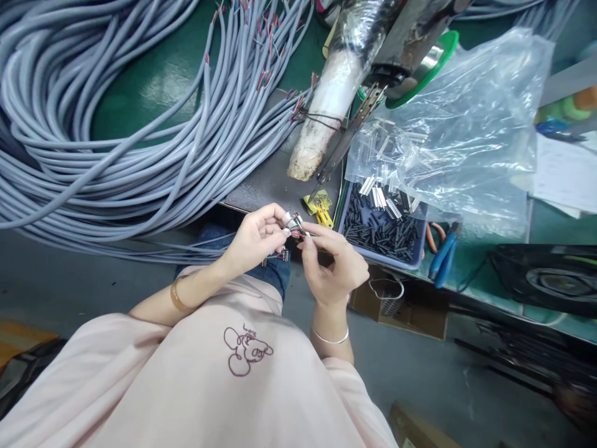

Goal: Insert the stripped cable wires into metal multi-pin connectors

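Held in front of my body, my left hand (259, 239) is closed in a pinch on the end of a cable. Thin coloured wires (295, 230) fan out of it towards a small connector (298, 221). My right hand (333, 260) pinches the connector end of these wires between thumb and fingers; the exact contact is partly hidden. Other wired connectors (285, 254) hang below my left hand, over my lap. Just beyond the hands, a yellow clip-like piece (323, 211) lies at the bench edge.
Grey cables (153, 171) with stripped ends cover the left bench. A soldering fixture (347, 140) reaches down above the hands. To the right are a blue bin (417, 258) of black pieces and connectors, a clear plastic bag (485, 137), blue-handled pliers (444, 255) and a black device (550, 280).
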